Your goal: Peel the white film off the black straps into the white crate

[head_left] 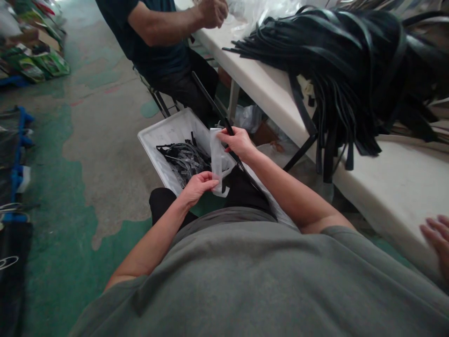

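A narrow translucent plastic bag (216, 157) hangs upright between my hands, above the end of a white bin. My left hand (198, 188) is closed in a pinch on its lower edge. Higher up, my right hand (239, 142) pinches the bag near its top. A long black strap (212, 100) slants past the right fingers and seems to lie in that hand too; the palm hides the exact hold. Beneath them, the white plastic bin (150, 140) contains a tangle of black and grey strips (185, 159).
To the right, a long white table (270, 86) carries a large heap of black straps (326, 47), some drooping over its edge. A co-worker (161, 51) sits beyond the bin. Another person's hand (437, 241) appears at the right edge. Blue-edged racks (21, 140) stand left.
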Motion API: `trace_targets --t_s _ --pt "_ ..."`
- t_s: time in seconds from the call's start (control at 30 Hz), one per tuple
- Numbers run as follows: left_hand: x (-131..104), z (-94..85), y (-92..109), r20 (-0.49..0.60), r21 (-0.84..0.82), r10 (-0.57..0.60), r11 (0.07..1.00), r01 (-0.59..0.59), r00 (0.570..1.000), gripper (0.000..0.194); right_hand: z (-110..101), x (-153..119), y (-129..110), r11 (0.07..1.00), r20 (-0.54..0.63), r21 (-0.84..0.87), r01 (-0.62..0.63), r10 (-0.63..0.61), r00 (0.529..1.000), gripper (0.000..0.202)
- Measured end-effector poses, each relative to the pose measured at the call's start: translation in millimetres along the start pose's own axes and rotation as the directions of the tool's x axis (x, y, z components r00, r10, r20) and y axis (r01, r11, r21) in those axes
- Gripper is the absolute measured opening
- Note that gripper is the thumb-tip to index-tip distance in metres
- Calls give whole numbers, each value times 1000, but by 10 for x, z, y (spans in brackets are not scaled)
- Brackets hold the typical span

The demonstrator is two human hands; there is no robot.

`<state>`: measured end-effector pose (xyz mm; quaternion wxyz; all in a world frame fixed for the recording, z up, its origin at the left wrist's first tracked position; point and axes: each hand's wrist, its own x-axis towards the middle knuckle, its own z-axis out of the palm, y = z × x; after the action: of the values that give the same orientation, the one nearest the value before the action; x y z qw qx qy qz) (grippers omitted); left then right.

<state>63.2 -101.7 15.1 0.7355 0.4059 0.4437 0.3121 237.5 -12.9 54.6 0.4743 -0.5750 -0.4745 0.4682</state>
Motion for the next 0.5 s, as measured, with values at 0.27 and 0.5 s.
trace_targets --t_s 0.27,0.5 --pt "35 -12 -197 160 152 -107 985 83 981 25 26 278 -23 998 -61 66 21 -17 998 16" --pt "-76 30 -528 197 390 -139 919 52 970 18 -55 107 -222 996 -62 56 -76 79 995 12"
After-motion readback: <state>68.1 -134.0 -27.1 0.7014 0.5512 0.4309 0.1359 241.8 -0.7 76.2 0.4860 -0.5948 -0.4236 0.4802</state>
